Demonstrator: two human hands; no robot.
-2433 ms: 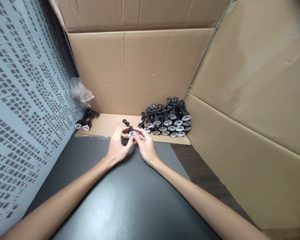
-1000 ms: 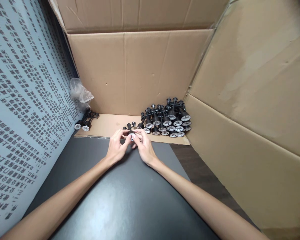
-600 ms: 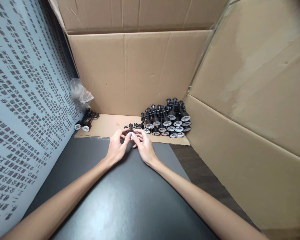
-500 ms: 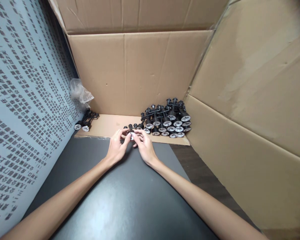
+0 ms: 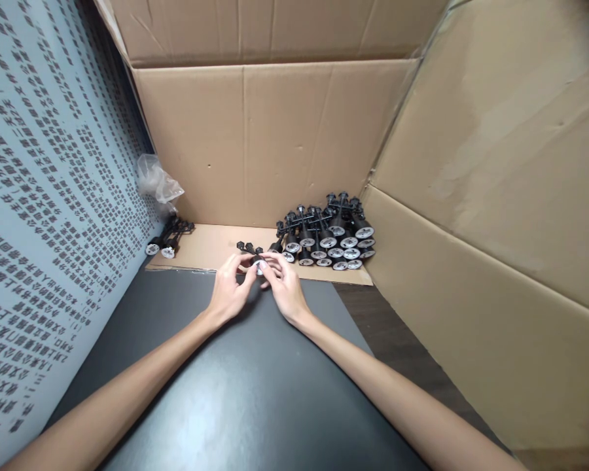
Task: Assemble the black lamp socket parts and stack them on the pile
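Between both hands is a small black lamp-like piece [image 5: 258, 261] with a round pale base facing me and a branched black top pointing away. My left hand [image 5: 230, 284] grips its left side, thumb near the base. From the right, my right hand [image 5: 282, 281] pinches the same piece, thumb on the base. Just beyond and to the right, several similar black pieces [image 5: 324, 239] lie stacked, their round pale bases toward me. A few more black pieces [image 5: 169, 239] lie at the left end of the cardboard strip [image 5: 211, 245].
A crumpled clear plastic bag [image 5: 160, 183] sits at the back left. Cardboard walls [image 5: 285, 131] rise behind and on the right. A sheet with printed characters [image 5: 53, 163] stands at the left. The dark grey mat [image 5: 255, 379] lies under my forearms.
The held piece has turned between my fingers, its branched top now pointing more to the left. Both hands have stayed in nearly the same place.
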